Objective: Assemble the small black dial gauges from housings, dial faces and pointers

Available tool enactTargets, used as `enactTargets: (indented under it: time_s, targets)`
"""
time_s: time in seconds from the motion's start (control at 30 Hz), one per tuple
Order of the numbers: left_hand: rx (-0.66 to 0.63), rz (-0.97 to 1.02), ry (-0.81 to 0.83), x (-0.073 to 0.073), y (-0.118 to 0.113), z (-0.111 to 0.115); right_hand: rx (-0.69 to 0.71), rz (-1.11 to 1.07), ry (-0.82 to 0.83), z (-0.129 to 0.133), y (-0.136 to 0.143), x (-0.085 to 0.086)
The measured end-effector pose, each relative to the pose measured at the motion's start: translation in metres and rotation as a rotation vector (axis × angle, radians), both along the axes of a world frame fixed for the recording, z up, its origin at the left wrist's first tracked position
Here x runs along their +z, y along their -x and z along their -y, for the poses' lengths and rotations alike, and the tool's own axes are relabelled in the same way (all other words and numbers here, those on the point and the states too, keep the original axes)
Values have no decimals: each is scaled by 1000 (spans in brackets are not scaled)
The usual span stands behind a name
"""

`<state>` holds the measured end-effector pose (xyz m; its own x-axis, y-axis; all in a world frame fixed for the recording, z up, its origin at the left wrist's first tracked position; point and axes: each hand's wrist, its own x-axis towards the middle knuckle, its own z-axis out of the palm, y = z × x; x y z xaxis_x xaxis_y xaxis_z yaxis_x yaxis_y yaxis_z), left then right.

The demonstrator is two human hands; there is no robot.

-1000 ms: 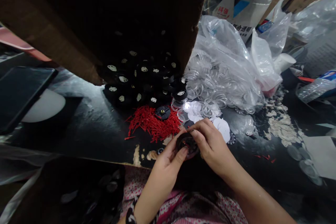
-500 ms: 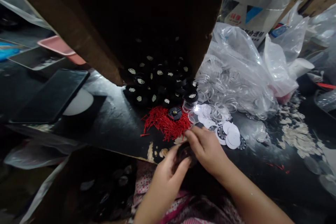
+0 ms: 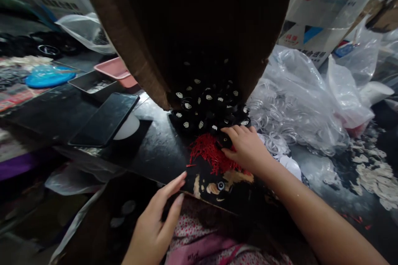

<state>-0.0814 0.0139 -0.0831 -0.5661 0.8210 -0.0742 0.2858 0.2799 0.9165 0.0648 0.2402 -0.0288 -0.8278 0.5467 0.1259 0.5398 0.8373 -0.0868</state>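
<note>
My right hand reaches over the pile of small red pieces. Thumb and fingers close round a black round part with a brass-coloured centre. Just behind it lies a heap of black round parts with pale tags, spilling from a dark cardboard box. My left hand is held near the table's front edge, fingers stretched and apart, with nothing in it. A small round metal piece sits on the worn table spot between the hands.
Clear plastic rings spill from a plastic bag at right, beside white discs and pale flat pieces. At left are a phone-like dark slab, a pink tray and a grey tray.
My hands have parted from the dark round thing they held together; it no longer shows. My left hand has opened and moved left. My right hand has gripped the black part on the red pile.
</note>
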Motion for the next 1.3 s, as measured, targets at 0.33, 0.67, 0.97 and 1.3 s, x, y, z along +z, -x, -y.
enactTargets:
  time_s: [0.33,0.67,0.97,1.3]
  targets:
    - [-270,-235,-303,17,-37,-88,-58,-244,238,12,-27,8]
    - [-89,813,-139,25,-50,-88,-328,-527,877,38,-85,5]
    - [23,1202,-44,27,-81,-87,-731,-255,435,39,-185,-16]
    - [40,1239,-23,20,-106,-85,-639,-425,376,32,-167,-23]
